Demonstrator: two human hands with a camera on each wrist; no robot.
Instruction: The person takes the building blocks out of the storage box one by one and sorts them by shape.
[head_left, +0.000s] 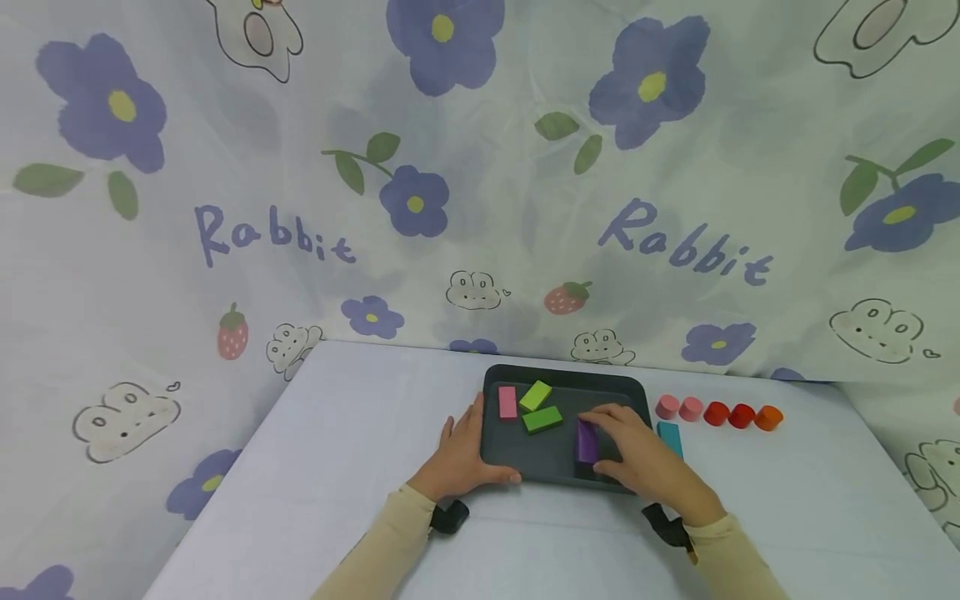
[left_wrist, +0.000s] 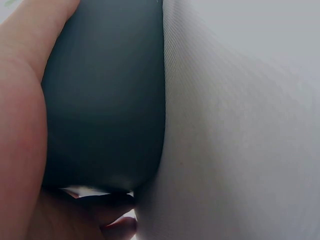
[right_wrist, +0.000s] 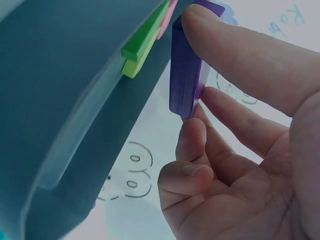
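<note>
A dark tray (head_left: 491, 450) lies on the white table. At its front left corner my left hand (head_left: 461, 458) holds it, thumb along the front edge and fingers along the left side. The left wrist view shows the tray's dark outer wall (left_wrist: 107, 100) within that hand. My right hand (head_left: 641, 454) pinches a purple block (head_left: 587, 442) between thumb and fingers over the tray's right half. In the right wrist view the purple block (right_wrist: 185, 75) stands long side up. Inside the tray lie a pink block (head_left: 507, 402), a yellow-green block (head_left: 536, 396) and a green block (head_left: 542, 420).
Right of the tray, a blue block (head_left: 670, 437) lies partly behind my right hand. Several short cylinders stand in a row farther right, including a pink one (head_left: 667, 407), a red one (head_left: 716, 413) and an orange one (head_left: 768, 417). A printed curtain (head_left: 510, 192) hangs behind the table.
</note>
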